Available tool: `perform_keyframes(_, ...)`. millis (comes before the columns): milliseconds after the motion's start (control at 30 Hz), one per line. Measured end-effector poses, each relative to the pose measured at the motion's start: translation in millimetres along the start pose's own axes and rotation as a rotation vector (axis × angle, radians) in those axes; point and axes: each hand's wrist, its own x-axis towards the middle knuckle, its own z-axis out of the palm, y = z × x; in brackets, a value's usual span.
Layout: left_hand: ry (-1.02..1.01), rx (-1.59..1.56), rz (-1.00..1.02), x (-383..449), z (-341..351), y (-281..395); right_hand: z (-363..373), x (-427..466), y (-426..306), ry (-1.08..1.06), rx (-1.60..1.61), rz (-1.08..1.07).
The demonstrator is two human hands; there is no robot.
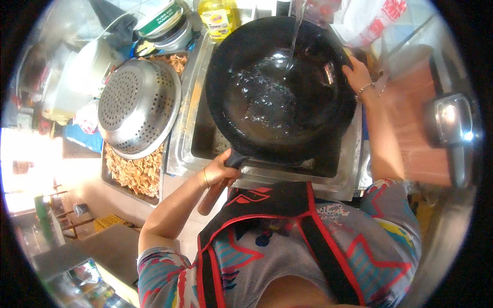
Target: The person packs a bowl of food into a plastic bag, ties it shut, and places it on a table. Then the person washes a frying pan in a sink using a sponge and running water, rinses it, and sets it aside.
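A large black wok (277, 142) lies over a stainless steel sink (204, 134), with water in it. From above, a thin stream of water (294, 46) falls into the wok. My left hand (219, 169) is closed around the wok's handle near the pan, and the brown wooden end of the handle sticks out below it. My right hand (356, 73) holds the wok's rim at the upper right; part of its fingers is hidden. The tap itself cannot be made out.
Left of the sink, an upturned steel colander (138, 104) rests over a tray of brown food pieces (134, 173). A yellow liquid bottle (218, 19) stands behind the sink's left corner. Stacked bowls (165, 34) are at the upper left, plastic bags (369, 23) at the upper right.
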Motion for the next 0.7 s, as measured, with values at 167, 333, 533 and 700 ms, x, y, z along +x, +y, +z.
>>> perform_keyframes(167, 0.142, -0.077, 0.072, -23.4, 9.2, 1.4, 58.8, 18.7, 11.7, -0.140, 0.037, 0.001)
perform_keyframes(333, 0.248, 0.006, -0.010, -55.4, 0.8, 7.0, 131.8, 11.9, 5.3, -0.351, 0.314, 0.144)
perform_keyframes(533, 0.302, -0.036, -0.138, -70.2, -3.5, 20.8, 207.1, 3.2, 55.5, -0.612, 0.289, 0.227)
perform_keyframes(700, 0.358, -0.045, -0.219, -57.8, -2.6, 36.1, 266.9, -50.8, 109.2, -0.433, -0.336, 0.335)
